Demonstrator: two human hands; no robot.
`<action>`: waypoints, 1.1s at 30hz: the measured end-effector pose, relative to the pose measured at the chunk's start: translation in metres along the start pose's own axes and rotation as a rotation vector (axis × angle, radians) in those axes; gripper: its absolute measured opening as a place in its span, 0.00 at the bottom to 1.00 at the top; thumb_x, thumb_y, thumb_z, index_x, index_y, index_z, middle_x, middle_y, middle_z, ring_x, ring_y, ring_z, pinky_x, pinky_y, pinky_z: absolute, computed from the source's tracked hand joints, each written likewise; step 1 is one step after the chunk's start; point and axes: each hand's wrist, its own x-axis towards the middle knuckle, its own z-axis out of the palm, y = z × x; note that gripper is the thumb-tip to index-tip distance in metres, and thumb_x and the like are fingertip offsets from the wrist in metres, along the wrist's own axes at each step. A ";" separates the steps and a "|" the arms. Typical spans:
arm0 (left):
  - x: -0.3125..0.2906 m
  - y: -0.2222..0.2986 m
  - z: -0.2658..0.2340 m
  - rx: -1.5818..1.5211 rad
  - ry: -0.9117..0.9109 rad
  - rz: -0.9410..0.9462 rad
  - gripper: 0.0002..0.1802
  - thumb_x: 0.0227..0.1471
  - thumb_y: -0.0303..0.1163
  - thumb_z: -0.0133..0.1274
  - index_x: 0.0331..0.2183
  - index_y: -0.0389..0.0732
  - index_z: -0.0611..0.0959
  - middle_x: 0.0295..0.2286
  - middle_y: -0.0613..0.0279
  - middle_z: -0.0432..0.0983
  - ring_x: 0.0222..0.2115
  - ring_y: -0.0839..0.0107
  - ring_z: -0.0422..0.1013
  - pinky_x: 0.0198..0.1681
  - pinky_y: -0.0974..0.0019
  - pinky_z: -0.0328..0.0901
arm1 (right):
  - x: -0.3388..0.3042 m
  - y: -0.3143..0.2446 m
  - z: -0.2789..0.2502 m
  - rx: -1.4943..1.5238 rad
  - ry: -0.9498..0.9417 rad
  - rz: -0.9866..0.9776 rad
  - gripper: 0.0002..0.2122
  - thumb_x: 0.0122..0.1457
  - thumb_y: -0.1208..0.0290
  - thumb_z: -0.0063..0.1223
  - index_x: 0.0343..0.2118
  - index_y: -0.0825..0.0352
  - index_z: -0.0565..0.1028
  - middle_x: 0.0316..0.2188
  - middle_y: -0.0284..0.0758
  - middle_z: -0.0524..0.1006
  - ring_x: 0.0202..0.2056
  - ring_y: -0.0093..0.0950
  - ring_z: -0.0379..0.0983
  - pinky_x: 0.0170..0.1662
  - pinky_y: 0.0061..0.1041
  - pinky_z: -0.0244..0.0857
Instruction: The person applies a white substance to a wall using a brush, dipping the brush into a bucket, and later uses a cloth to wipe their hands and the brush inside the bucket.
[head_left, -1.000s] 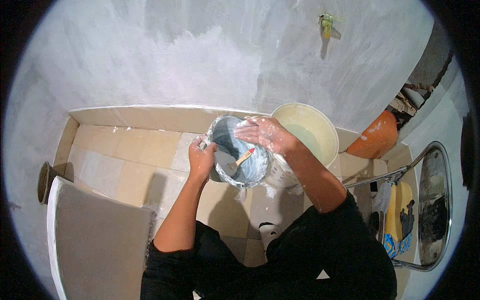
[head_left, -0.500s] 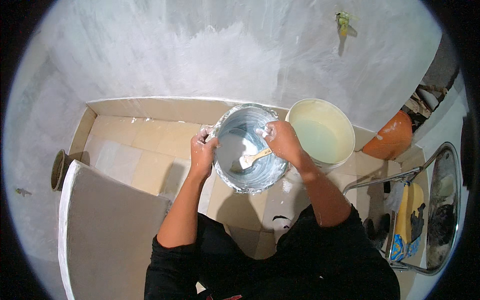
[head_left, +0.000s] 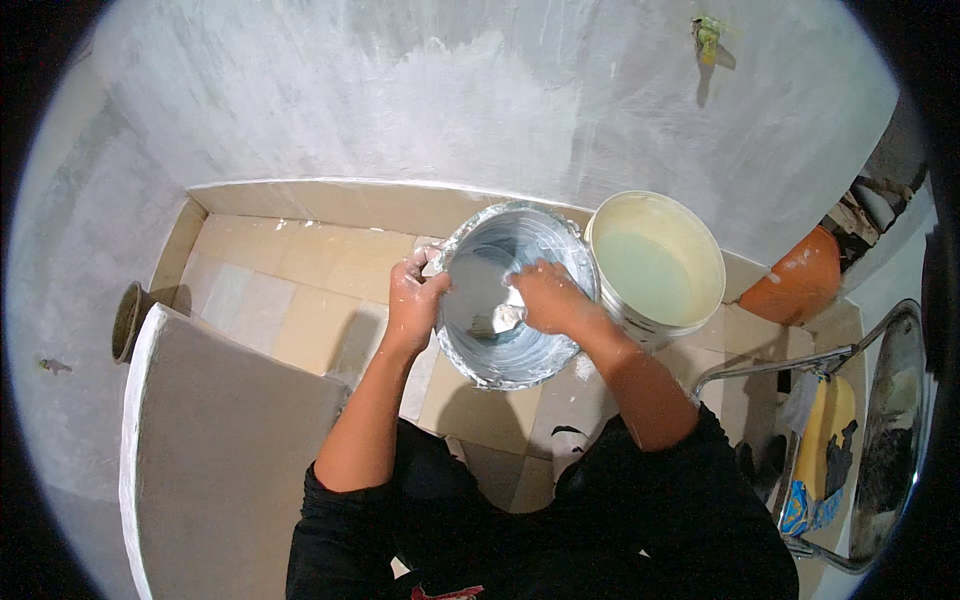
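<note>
A grey bucket (head_left: 464, 352), its rim and inner wall smeared with white, is held in front of me above the tiles. My left hand (head_left: 410, 300) is closed on its left rim, thumb inside, fingers white with paint or paste. My right hand (head_left: 552, 298) reaches inside the bucket, its fingers closed over the handle of a paintbrush (head_left: 508, 319). White-coated bristles show below the fingers; the handle is covered by the hand. Greyish-white liquid lies in the bottom of the bucket.
A cream bucket (head_left: 708, 310) of cloudy water stands right of the grey one. Farther right are an orange container (head_left: 797, 280) and a metal-framed chair (head_left: 905, 420). A low partition (head_left: 235, 440) rises at left, near a dark pot (head_left: 130, 322). A tap fitting (head_left: 706, 45) juts from the wall.
My right hand has left the bucket's right rim and moved down inside onto the brush handle. My left hand keeps its hold on the rim. The view has shifted slightly.
</note>
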 end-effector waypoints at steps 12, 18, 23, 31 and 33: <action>0.001 -0.001 0.007 0.133 0.033 -0.094 0.12 0.39 0.20 0.49 0.32 0.36 0.79 0.31 0.64 0.74 0.31 0.75 0.71 0.36 0.71 0.66 | -0.017 -0.003 -0.023 -0.018 -0.098 0.060 0.10 0.48 0.85 0.51 0.35 0.74 0.76 0.40 0.50 0.75 0.41 0.48 0.74 0.44 0.42 0.70; 0.006 -0.010 0.002 0.123 0.043 0.022 0.09 0.40 0.22 0.52 0.30 0.38 0.79 0.21 0.70 0.71 0.20 0.82 0.64 0.23 0.74 0.59 | -0.018 0.019 -0.019 0.110 0.242 0.061 0.11 0.49 0.86 0.49 0.37 0.74 0.75 0.39 0.52 0.73 0.45 0.49 0.71 0.49 0.41 0.66; 0.011 -0.012 0.002 0.107 0.030 -0.027 0.09 0.39 0.21 0.52 0.29 0.38 0.80 0.22 0.69 0.72 0.21 0.81 0.65 0.25 0.73 0.60 | -0.011 0.028 -0.020 0.190 0.097 0.107 0.15 0.50 0.86 0.48 0.42 0.74 0.75 0.40 0.52 0.74 0.46 0.46 0.71 0.50 0.39 0.66; 0.009 -0.003 0.011 0.123 0.103 -0.081 0.07 0.40 0.21 0.52 0.28 0.36 0.80 0.22 0.66 0.72 0.23 0.76 0.67 0.28 0.71 0.62 | -0.001 0.075 -0.051 0.993 0.265 0.259 0.07 0.56 0.81 0.52 0.36 0.76 0.78 0.34 0.41 0.81 0.34 0.27 0.77 0.40 0.26 0.71; 0.010 -0.005 0.006 0.180 0.105 -0.105 0.07 0.40 0.21 0.52 0.27 0.36 0.79 0.22 0.66 0.71 0.24 0.76 0.66 0.28 0.70 0.62 | 0.006 0.123 -0.027 1.160 0.400 0.332 0.07 0.59 0.79 0.49 0.36 0.74 0.78 0.33 0.37 0.80 0.34 0.23 0.76 0.40 0.23 0.70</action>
